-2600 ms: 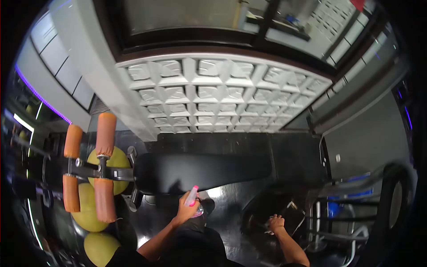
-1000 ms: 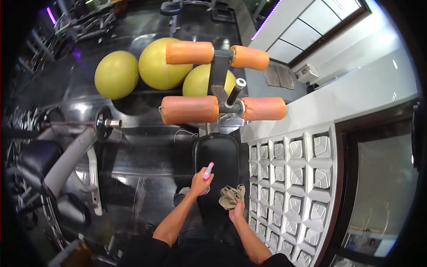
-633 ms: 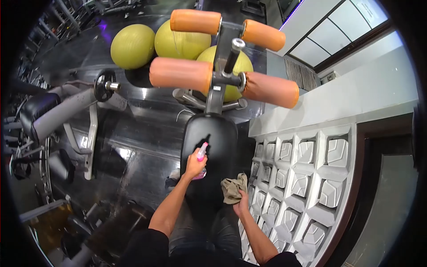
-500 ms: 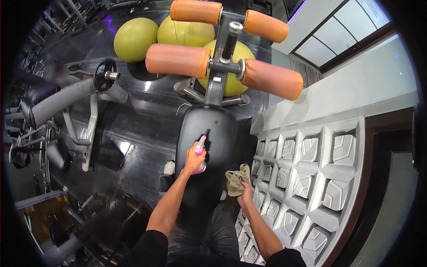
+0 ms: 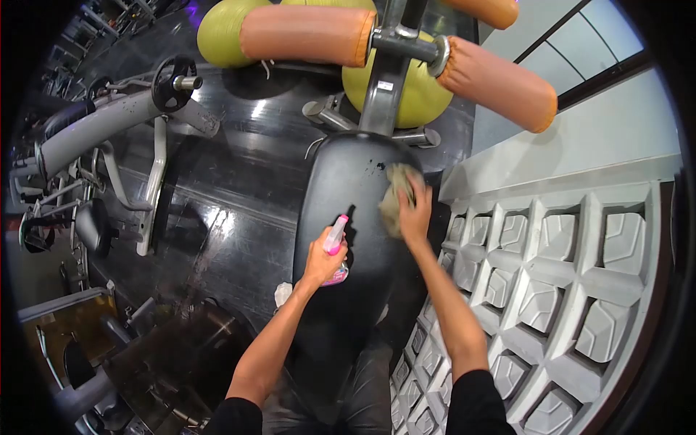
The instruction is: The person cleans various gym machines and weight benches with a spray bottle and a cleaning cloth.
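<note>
My left hand is wrapped round a spray bottle with a pink and white head, held over the middle of the black padded bench. The nozzle points toward the bench's far end. In my right hand is a crumpled olive-beige cloth, slightly blurred, at the right edge of the pad. Small dark spots show on the pad just left of the cloth.
Orange foam rollers on a metal post rise beyond the bench. Behind them sit yellow-green exercise balls. A white relief wall runs close along the right. Grey gym machines stand to the left on the dark floor.
My right hand has carried the cloth up and forward from beside the bench to the pad's right edge. The view has shifted closer to the rollers. The spray bottle stays in my left hand.
</note>
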### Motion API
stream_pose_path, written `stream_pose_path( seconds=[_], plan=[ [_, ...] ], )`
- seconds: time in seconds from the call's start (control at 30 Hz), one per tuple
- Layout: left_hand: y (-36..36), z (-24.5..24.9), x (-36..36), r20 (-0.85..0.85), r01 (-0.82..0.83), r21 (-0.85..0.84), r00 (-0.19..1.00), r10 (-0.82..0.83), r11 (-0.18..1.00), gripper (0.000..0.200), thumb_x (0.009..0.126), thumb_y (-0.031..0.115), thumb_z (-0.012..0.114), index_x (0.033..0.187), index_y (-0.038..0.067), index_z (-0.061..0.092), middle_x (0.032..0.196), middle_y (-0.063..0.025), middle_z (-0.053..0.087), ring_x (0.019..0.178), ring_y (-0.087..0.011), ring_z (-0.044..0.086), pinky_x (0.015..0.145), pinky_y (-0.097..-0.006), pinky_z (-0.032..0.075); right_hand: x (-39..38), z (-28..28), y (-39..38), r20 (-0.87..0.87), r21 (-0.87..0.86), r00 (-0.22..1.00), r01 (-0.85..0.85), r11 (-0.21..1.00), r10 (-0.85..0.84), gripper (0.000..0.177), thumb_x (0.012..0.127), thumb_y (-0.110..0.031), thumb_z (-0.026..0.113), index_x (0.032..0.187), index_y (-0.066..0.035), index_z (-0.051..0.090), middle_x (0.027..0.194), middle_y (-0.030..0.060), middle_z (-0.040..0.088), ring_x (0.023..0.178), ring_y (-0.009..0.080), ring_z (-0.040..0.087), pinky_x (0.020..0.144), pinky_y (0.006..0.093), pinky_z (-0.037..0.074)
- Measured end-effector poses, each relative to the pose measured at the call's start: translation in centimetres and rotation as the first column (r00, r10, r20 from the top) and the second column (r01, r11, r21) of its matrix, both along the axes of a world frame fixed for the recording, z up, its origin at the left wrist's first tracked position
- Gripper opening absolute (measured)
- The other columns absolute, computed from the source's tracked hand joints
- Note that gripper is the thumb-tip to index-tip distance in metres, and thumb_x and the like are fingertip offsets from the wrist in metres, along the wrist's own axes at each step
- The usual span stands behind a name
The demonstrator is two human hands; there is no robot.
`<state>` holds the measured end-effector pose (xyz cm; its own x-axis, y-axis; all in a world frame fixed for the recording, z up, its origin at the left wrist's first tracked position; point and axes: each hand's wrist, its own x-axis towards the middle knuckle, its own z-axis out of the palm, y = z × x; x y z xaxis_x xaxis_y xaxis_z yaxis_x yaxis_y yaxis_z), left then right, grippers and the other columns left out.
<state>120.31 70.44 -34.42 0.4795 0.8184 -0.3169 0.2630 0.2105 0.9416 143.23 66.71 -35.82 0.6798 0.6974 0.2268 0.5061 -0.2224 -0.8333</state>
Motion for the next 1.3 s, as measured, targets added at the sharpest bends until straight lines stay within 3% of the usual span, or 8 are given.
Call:
stream_pose_path(
  seconds=[0.47,0.5,0.7,0.83,0.93,1.07,1.17,1.3],
  plan=[
    [-8.2,-0.9,-8.5,0.071,-0.099,-0.213,0.991,0.117,0.972,0.016,0.084,-0.004,0.062,0.099,-0.001,0.058,0.08,-0.0052,0.063,0.067,-0.0105,0.065,0.063,-0.0257,0.053,0.1,-5.9,3.8,0.572,-0.39,0.258,-0.749,0.535,0.779,0.027,0.09,-0.014,0.05,0.105,-0.024,0.07,0.117,0.0064,0.061,0.102,0.0326,0.06,0.076,0.0392,0.052],
    [-8.4,-0.7,-8.6,0.07,-0.09,-0.208,0.992,0.106,0.974,0.016,0.084,-0.004,0.061,0.099,-0.001,0.058,0.08,-0.0053,0.063,0.066,-0.0106,0.065,0.063,-0.0258,0.053,0.9,-1.9,6.1,0.2,-0.395,0.641,-0.639,0.66,0.741,0.026,0.091,-0.015,0.049,0.106,-0.023,0.07,0.114,0.0078,0.062,0.1,0.0333,0.06,0.076,0.0416,0.051],
    [-8.9,-0.4,-8.9,0.119,-0.098,-0.223,0.985,0.127,0.97,0.017,0.084,-0.005,0.062,0.1,-0.002,0.058,0.084,-0.006,0.064,0.069,-0.0106,0.065,0.064,-0.0253,0.054,1.1,-4.1,9.6,0.432,-0.297,0.861,-0.145,0.944,0.268,0.033,0.087,-0.007,0.05,0.114,-0.016,0.066,0.115,0.0117,0.059,0.104,0.0323,0.057,0.083,0.0429,0.05],
    [-8.7,-0.6,-9.0,-0.009,-0.099,0.004,0.995,0.099,0.995,0.019,0.083,-0.006,0.062,0.102,-0.001,0.059,0.088,-0.0081,0.066,0.069,-0.0121,0.066,0.064,-0.0268,0.053,-8.3,-7.5,0.3,0.525,-0.402,0.186,-0.806,0.435,0.831,0.025,0.084,-0.016,0.057,0.103,-0.026,0.07,0.115,0.0022,0.065,0.095,0.0212,0.063,0.082,0.0361,0.054],
    [-8.2,0.2,-8.8,-0.038,-0.087,0.055,0.995,0.089,0.995,0.021,0.082,-0.006,0.062,0.102,-0.001,0.06,0.09,-0.0093,0.067,0.068,-0.014,0.066,0.065,-0.0283,0.053,-5.2,-5.4,4.6,0.568,-0.294,0.186,-0.864,0.409,0.802,0.023,0.08,-0.022,0.062,0.101,-0.02,0.069,0.113,0.0036,0.063,0.096,0.0237,0.063,0.083,0.0399,0.053],
    [-7.2,1.4,-8.5,-0.026,-0.078,0.089,0.996,0.081,0.993,0.022,0.081,-0.006,0.061,0.103,-0.001,0.061,0.092,-0.0096,0.068,0.069,-0.0161,0.068,0.065,-0.029,0.053,0.0,-2.0,15.6,0.273,-0.284,0.899,-0.264,0.922,0.342,0.026,0.095,-0.024,0.054,0.112,-0.008,0.064,0.11,0.018,0.063,0.101,0.0336,0.062,0.089,0.0411,0.049],
    [-6.8,1.9,-8.3,-0.032,-0.096,0.11,0.994,0.1,0.989,0.022,0.081,-0.007,0.061,0.103,-0.001,0.061,0.091,-0.0098,0.068,0.069,-0.0166,0.068,0.065,-0.0292,0.053,-3.9,-1.9,16.7,0.471,-0.236,0.861,-0.083,0.968,0.189,0.023,0.092,-0.021,0.055,0.11,-0.01,0.064,0.108,0.016,0.062,0.099,0.0347,0.06,0.089,0.043,0.049],
    [-6.7,1.8,-8.4,-0.007,-0.117,0.084,0.993,0.118,0.99,0.022,0.081,-0.007,0.06,0.103,-0.001,0.061,0.091,-0.0099,0.068,0.068,-0.0167,0.068,0.064,-0.0295,0.053,-13.7,-7.4,8.4,0.424,-0.196,0.386,-0.844,0.499,0.819,0.024,0.084,-0.006,0.057,0.097,-0.021,0.071,0.101,0.0082,0.062,0.1,0.0254,0.059,0.085,0.0411,0.052]
  ],
)
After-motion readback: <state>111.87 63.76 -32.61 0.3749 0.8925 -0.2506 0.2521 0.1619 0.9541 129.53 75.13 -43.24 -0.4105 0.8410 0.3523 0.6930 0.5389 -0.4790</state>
